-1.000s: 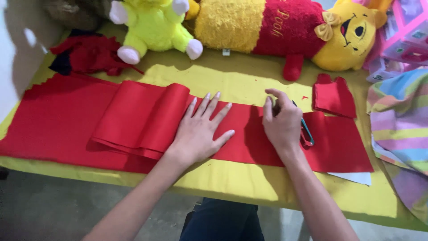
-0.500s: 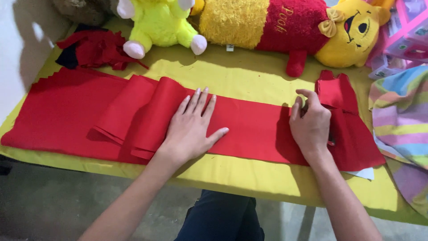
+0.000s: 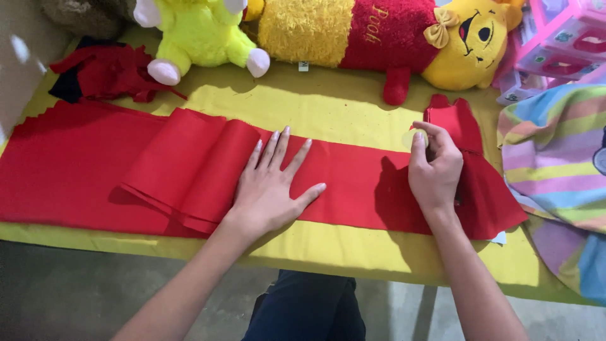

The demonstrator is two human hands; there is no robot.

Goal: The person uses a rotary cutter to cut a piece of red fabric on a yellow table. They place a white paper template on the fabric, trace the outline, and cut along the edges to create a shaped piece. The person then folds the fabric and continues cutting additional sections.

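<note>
Red felt strip (image 3: 353,183): lies flat along the yellow cloth (image 3: 328,107). Left hand (image 3: 271,183) rests spread and flat on it, beside a loose fold (image 3: 189,164). Right hand (image 3: 435,167) has shifted to the strip's right end and now pinches a small pale disc (image 3: 410,137); the dark tool held earlier is out of sight. Beyond the strip: green plush (image 3: 196,31), yellow bear plush (image 3: 391,31), red scraps (image 3: 104,76). Right of it: striped fabric (image 3: 555,151).

Home: plush toys (image 3: 379,38), striped blanket (image 3: 555,145)

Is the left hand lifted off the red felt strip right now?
No, the left hand lies flat, fingers spread, on the long red felt strip.
</note>
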